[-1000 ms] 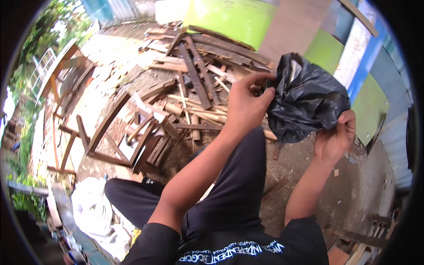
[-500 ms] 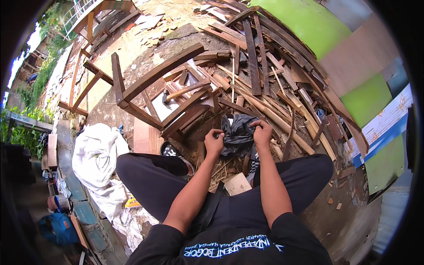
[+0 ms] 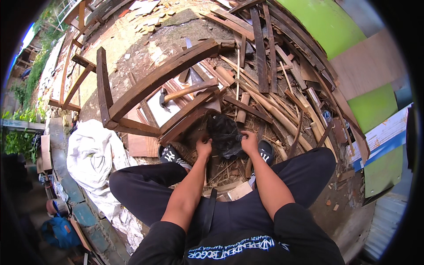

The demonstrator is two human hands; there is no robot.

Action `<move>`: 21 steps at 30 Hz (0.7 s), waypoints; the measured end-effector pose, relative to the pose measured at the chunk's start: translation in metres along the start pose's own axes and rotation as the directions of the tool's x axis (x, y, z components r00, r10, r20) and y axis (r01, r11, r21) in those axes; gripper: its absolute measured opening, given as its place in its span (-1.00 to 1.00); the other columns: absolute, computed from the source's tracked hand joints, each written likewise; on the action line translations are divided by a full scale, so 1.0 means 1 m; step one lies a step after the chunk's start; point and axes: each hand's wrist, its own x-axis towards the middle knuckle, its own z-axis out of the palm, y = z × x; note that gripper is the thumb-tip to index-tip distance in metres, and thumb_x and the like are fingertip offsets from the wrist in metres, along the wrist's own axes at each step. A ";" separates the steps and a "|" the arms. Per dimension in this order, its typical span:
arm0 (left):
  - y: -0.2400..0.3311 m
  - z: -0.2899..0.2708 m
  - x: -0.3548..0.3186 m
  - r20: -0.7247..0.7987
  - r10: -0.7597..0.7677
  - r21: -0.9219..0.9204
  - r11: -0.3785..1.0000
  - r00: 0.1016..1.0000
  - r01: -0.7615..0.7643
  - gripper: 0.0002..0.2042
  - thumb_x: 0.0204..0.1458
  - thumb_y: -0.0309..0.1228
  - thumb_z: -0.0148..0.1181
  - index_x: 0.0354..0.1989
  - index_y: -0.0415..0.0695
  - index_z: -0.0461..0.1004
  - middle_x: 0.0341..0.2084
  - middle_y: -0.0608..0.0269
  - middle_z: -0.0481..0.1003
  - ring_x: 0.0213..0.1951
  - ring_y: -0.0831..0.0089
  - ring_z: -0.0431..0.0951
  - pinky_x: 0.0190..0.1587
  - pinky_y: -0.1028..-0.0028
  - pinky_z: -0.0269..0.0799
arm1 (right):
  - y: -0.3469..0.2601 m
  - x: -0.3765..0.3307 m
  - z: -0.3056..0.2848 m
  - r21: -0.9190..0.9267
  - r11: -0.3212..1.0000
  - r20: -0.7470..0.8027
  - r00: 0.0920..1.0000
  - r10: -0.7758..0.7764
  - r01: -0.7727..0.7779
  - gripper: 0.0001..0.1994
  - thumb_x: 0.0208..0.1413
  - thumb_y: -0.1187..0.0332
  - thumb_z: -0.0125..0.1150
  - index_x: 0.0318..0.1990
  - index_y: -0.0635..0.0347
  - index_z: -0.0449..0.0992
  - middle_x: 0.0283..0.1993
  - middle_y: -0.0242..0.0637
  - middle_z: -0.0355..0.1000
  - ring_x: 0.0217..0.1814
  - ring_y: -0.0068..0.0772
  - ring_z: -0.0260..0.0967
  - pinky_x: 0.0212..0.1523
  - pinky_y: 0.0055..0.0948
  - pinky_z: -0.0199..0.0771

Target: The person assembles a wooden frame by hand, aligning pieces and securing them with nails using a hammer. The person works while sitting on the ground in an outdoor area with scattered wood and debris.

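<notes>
Between my knees I hold a crumpled black plastic bag (image 3: 226, 134) by its two sides. My left hand (image 3: 204, 147) pinches its left edge, fingers closed. On the other side my right hand (image 3: 248, 142) is closed on its right edge. What is inside the bag, if anything, is hidden. Just beyond it stands a dark wooden frame (image 3: 163, 81) with a curved top rail. A hammer (image 3: 187, 89) with a wooden handle lies within that frame, near a hand saw (image 3: 194, 76).
A heap of wood strips and poles (image 3: 265, 106) spreads to the right. White cloth sacking (image 3: 95, 154) lies by my left knee. Small wood blocks (image 3: 240, 191) sit between my legs. Green boards (image 3: 371, 110) lean at the right, and a blue bag (image 3: 62, 232) is at lower left.
The black bag hangs lower and more spread between my hands, both slightly lowered. My view has shifted, so the frame and hammer appear a little further left.
</notes>
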 end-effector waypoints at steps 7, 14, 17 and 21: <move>0.013 0.013 -0.018 0.203 0.426 0.382 0.795 0.882 -0.472 -0.65 0.05 -0.48 0.11 0.04 -0.25 0.53 -0.14 -0.11 0.60 0.03 -0.13 0.54 0.31 0.00 0.21 | -0.058 0.005 0.012 -0.039 0.836 0.227 0.820 -0.526 0.547 -0.58 0.04 0.62 0.00 0.08 0.22 0.54 0.17 -0.08 0.46 0.28 0.02 0.38 0.29 -0.16 0.40; -0.015 0.014 -0.023 0.495 0.156 0.386 0.842 0.855 -0.377 -0.65 0.02 -0.51 0.05 0.01 -0.30 0.53 -0.01 -0.23 0.54 0.01 -0.12 0.55 0.07 0.03 0.49 | 0.010 -0.008 0.049 -0.462 0.793 0.689 0.724 0.038 0.397 -0.38 0.04 0.47 0.18 0.34 0.17 0.33 0.33 -0.15 0.36 0.34 -0.09 0.34 0.35 -0.06 0.22; -0.016 0.010 -0.015 0.385 0.002 0.527 0.820 0.923 -0.222 -0.57 0.08 -0.45 0.10 0.15 -0.27 0.47 0.18 -0.21 0.43 0.07 -0.20 0.51 0.17 0.07 0.42 | -0.003 -0.002 0.046 -0.466 0.856 0.546 0.835 0.077 0.226 -0.36 0.04 0.53 0.10 0.37 0.16 0.28 0.40 -0.08 0.28 0.35 0.04 0.31 0.31 -0.10 0.26; -0.018 0.008 -0.003 0.278 0.257 0.605 0.701 0.926 -0.377 -0.43 0.07 -0.44 0.12 0.31 -0.26 0.30 0.26 -0.19 0.36 0.06 -0.23 0.50 0.16 0.04 0.42 | -0.008 0.010 0.053 -0.383 0.923 0.400 0.909 0.115 0.051 -0.43 0.13 0.50 0.10 0.35 0.22 0.25 0.37 -0.01 0.29 0.29 0.19 0.32 0.25 0.01 0.34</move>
